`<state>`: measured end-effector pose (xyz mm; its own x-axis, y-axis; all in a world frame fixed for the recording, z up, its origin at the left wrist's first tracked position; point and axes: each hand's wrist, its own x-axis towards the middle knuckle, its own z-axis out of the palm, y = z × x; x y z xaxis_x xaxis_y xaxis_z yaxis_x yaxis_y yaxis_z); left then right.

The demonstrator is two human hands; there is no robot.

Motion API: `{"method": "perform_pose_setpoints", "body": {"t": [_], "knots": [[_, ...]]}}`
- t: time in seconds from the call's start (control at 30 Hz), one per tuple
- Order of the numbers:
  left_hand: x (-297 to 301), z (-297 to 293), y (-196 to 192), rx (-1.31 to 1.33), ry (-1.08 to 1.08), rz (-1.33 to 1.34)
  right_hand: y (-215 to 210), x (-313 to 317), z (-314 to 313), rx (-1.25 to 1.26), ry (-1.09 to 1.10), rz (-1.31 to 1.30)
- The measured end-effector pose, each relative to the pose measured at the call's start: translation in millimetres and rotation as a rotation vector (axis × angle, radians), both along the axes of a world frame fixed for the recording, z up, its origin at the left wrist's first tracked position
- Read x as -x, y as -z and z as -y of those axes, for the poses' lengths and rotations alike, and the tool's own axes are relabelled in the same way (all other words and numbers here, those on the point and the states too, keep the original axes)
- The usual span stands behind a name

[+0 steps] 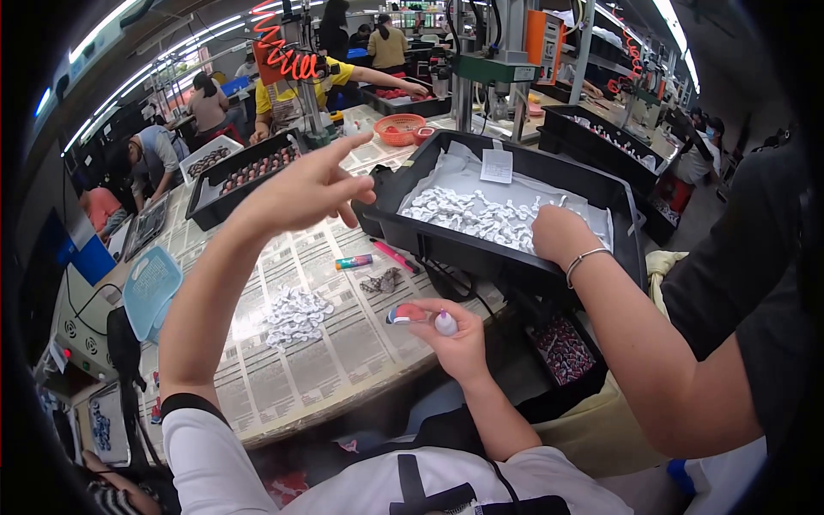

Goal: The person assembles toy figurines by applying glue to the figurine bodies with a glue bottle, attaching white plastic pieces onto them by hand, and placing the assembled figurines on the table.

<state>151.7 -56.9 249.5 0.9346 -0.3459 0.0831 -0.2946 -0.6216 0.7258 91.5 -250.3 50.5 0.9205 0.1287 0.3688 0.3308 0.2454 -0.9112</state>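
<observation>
My left hand (296, 193) is raised over the table, fingers apart and holding nothing. It is left of a black bin (515, 249) of small white parts (468, 215). My right hand (459, 345) is near the table's front edge. Between its thumb and fingers is a small red, white and blue piece (405, 314). The same hand also holds a small white squeeze bottle (445, 324) with a purple tip. Below my left hand, a pile of small white parts (296, 316) lies on the newspaper-covered table (343, 373).
A co-worker's hand (562, 233) reaches into the black bin from the right. On the table lie a green tube (354, 262), a pink pen (394, 255) and a crumpled dark cloth (381, 281). A light-blue basket (152, 287) stands left. Bench presses (493, 69) rise behind.
</observation>
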Motion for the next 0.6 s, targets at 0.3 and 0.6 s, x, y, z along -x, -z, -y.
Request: {"method": "perform_pose_setpoints", "body": {"t": [0.3,0.6], "knots": [[-25.6,110.8,-37.3,-0.499,0.276,0.404,10.5,2.8,-10.0,0.127,0.022,-0.08],[-64.6,184.4,-38.5,-0.39,0.282,0.769,20.2,-0.3,0.0,0.257,0.094,-0.068]]}}
